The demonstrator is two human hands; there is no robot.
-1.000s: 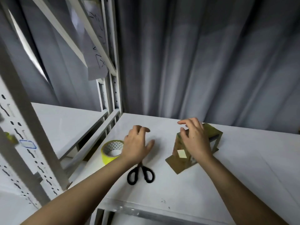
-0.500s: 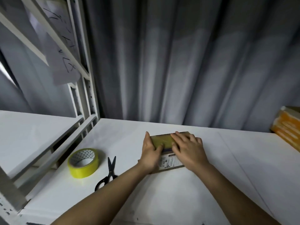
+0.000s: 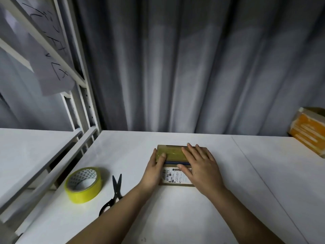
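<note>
Head view, the only view I have.

Box: flat, brown cardboard. It lies on the white table, about mid-table, near the far edge. Its far half is covered with glossy tape. A dark blue strip crosses the middle. A white label with barcode and print sits on the near half.

Left hand: against the box's left edge. Fingers run straight along that side and the thumb lies on top of the taped half. I log it as unclenched, steadying rather than clutching.

Right hand: flat, palm down, fingers straight and slightly spread. It presses on the right part of the box top, and its thumb crosses the label's upper edge. It covers the box's right end, so I cannot see that edge.

Scissors: black, blades closed and pointing away from me. They lie left of the left forearm, apart from the box. The handles are partly hidden behind the forearm.

Tape: yellow roll, lying flat, just left of the scissors, not touching them.

Carton: orange and brown, at the far right edge of the table, well apart from the box, cut off by the frame.

Background: grey curtain behind the table; white rack at left with a handwritten sheet hanging on it. The writing is not legible to me.
</note>
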